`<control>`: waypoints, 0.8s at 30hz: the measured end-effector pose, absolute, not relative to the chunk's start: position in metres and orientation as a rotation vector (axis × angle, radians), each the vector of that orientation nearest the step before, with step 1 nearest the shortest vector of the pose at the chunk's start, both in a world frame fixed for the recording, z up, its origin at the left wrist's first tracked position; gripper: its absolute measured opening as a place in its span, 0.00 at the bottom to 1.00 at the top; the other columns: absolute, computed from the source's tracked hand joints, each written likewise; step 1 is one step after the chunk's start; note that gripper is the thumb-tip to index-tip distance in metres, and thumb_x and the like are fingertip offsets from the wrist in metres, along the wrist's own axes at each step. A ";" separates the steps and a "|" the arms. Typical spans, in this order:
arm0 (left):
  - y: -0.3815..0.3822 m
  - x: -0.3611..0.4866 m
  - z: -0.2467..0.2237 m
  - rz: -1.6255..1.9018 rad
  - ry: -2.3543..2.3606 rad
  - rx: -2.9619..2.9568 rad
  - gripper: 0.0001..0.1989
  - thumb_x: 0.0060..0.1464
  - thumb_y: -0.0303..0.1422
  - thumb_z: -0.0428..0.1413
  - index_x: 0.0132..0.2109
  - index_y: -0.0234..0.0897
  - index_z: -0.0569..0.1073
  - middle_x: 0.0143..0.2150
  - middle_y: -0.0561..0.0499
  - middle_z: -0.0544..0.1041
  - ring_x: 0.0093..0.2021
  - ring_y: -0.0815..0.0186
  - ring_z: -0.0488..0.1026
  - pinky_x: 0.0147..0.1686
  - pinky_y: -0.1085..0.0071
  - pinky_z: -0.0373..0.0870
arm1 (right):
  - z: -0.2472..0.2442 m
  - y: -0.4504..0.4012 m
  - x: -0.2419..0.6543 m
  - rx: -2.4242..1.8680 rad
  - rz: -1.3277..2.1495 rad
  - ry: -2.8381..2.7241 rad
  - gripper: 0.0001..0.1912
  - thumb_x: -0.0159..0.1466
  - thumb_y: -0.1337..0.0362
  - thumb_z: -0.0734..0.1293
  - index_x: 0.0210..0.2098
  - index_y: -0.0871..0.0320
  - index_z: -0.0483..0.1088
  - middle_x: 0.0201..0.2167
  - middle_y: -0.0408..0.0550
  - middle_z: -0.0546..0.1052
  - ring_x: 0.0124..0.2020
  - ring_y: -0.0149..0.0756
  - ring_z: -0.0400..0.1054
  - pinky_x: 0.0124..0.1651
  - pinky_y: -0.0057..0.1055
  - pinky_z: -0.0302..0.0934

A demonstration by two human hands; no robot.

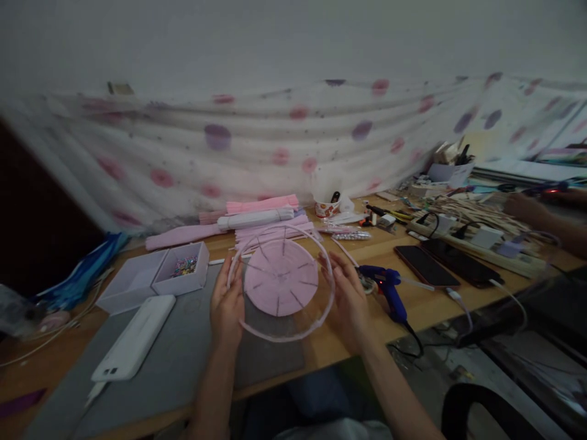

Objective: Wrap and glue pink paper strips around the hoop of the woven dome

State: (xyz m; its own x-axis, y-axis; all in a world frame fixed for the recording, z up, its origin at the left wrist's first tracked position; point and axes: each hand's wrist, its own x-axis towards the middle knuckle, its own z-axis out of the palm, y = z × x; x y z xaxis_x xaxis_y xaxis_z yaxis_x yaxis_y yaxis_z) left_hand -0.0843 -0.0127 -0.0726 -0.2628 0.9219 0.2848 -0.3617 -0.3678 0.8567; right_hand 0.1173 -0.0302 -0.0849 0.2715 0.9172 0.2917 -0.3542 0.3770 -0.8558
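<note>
A thin pale pink hoop (288,337) is held up above the table between my two hands. Inside its outline is a pink round disc (282,293) with dark lines fanning out from its middle; I cannot tell whether hoop and disc are joined. My left hand (228,308) is closed on the hoop's left side, thumb toward me. On the opposite side, my right hand (347,299) grips the hoop with its fingers behind it. Just to the right of that hand lies a blue hot glue gun (389,292) with a glue stick in its back.
Rolled pink and white crepe paper (261,214) lies behind the hoop. A white box of beads (181,275) and a white phone (134,338) are at left. Dark phones (426,267) and a power strip (481,241) occupy the right, where another person's arm (541,217) reaches in.
</note>
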 end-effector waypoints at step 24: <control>-0.025 -0.098 -0.077 1.422 1.165 1.456 0.18 0.51 0.40 0.56 0.45 0.35 0.77 0.48 0.42 0.81 0.48 0.56 0.78 0.52 0.57 0.71 | -0.114 -0.033 0.140 -0.964 0.293 -1.807 0.17 0.60 0.76 0.60 0.34 0.53 0.77 0.54 0.52 0.73 0.59 0.46 0.64 0.58 0.51 0.58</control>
